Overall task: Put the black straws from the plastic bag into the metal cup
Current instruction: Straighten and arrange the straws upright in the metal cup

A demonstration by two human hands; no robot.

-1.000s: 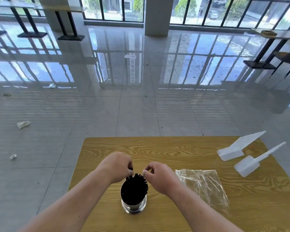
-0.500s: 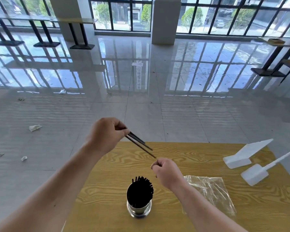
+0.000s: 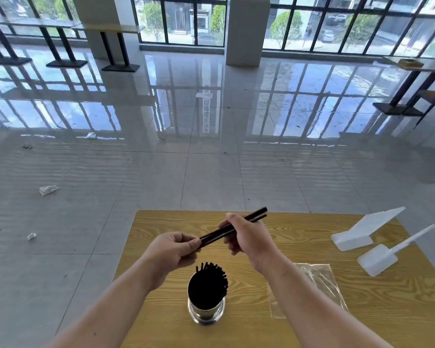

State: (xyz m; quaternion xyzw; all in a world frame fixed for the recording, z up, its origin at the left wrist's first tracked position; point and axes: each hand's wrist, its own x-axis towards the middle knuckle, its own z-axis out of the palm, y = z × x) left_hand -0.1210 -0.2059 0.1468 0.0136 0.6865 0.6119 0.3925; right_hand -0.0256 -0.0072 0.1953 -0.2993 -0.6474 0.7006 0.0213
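I see the left hand [image 3: 171,252] pinching one end of a few black straws [image 3: 217,233], the right hand [image 3: 249,237] curled round their middle, just above the straw-filled cup [image 3: 206,313].

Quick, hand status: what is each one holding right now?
Left hand: pinches one end of a few black straws.
Right hand: grips the same straws farther along.

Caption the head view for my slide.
Left hand and right hand hold black straws above the table; the metal cup stands full, plastic bag beside it.
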